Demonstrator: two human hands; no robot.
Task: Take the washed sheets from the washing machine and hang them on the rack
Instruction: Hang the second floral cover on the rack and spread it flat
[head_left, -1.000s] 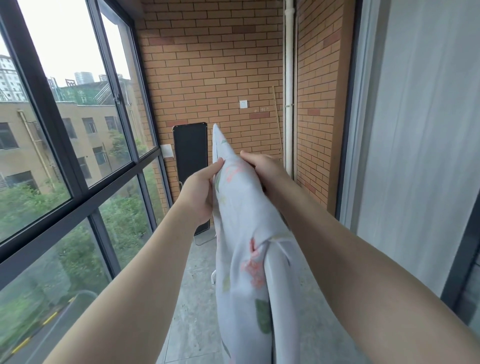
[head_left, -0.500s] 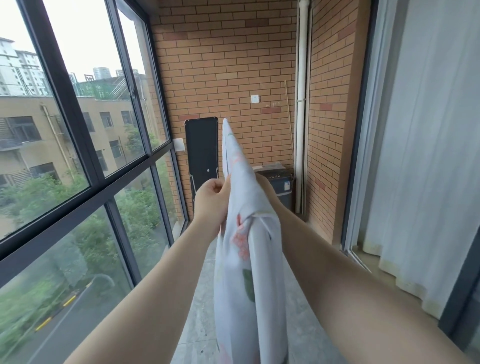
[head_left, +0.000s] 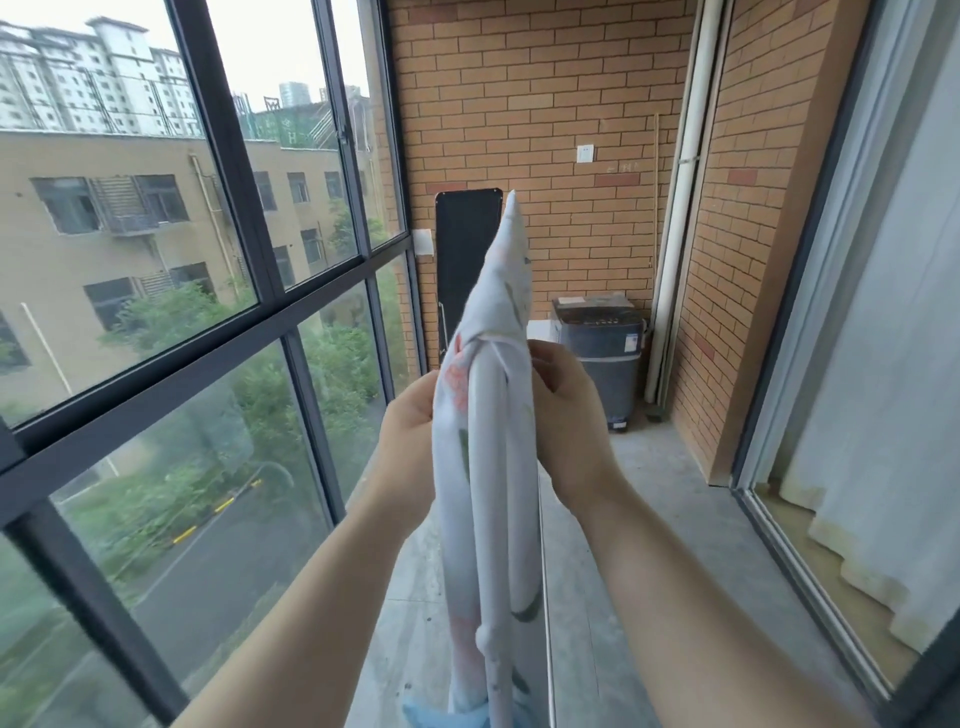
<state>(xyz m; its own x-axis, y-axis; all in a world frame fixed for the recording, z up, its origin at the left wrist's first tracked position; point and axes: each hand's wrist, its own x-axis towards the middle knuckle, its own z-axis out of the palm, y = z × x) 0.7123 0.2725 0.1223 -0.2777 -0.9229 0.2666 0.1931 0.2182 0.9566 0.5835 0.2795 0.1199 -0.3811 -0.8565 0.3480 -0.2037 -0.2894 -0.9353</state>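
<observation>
A white floral sheet (head_left: 496, 306) hangs draped over the white rack bar (head_left: 488, 493), which runs away from me in the middle of the view. My left hand (head_left: 410, 421) grips the sheet on its left side. On the other side my right hand (head_left: 563, 405) pinches the fabric near the top of the bar. The sheet's far end rises to a point against the brick wall. A dark grey washing machine (head_left: 602, 353) stands at the far right corner, its lid down.
Tall dark-framed windows (head_left: 260, 249) line the left side. A black folded panel (head_left: 462, 260) leans on the brick wall (head_left: 545, 104). White pipes (head_left: 680, 208) run down the corner. A sliding door track and white curtain (head_left: 893, 415) are at right. Grey concrete floor (head_left: 649, 493).
My view has tilted down and the washing machine has come into sight. Both hands have slid down along the sheet toward me, now beside the bar rather than near its tip.
</observation>
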